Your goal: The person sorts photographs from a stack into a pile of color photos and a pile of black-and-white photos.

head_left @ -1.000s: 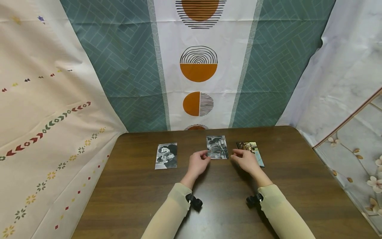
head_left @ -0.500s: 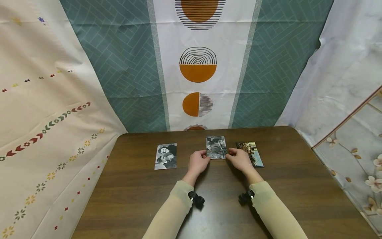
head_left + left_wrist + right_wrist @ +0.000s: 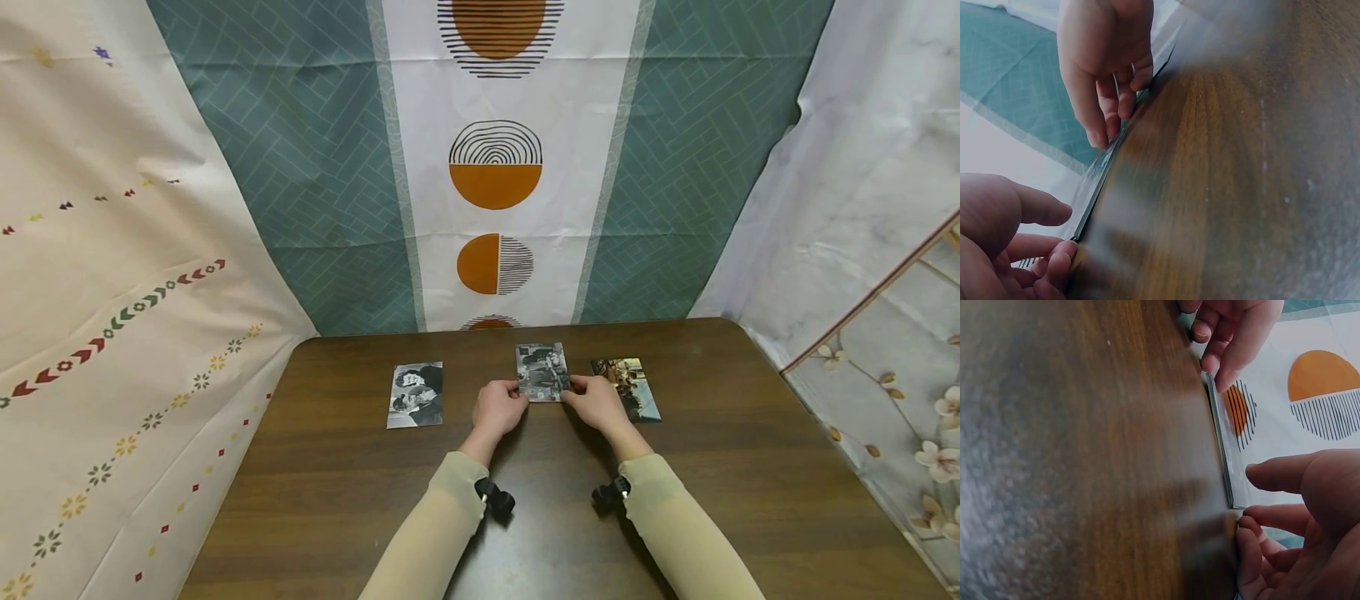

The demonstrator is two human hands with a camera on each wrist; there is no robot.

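A thin stack of black-and-white photo cards [image 3: 543,372] lies on the table in the head view; its layered edge [image 3: 1222,450] shows in the right wrist view. My left hand [image 3: 498,412] holds its near left corner, thumb and index finger at the edge. At the near right corner my right hand [image 3: 600,405] holds it the same way, thumb above and index finger at the side. A coloured photo card [image 3: 636,389] lies just beyond the right hand, partly covered by it. Left of the hands lies another black-and-white photo card [image 3: 416,394], showing two people.
The brown wooden table [image 3: 337,517] has its far edge just behind the cards. A patterned curtain [image 3: 495,183] hangs behind it, with printed cloths at both sides. Small black cameras are strapped to both wrists.
My right hand has moved left from the coloured card to the right edge of the middle stack. The left hand stays at the stack's left corner. The cards keep their places.
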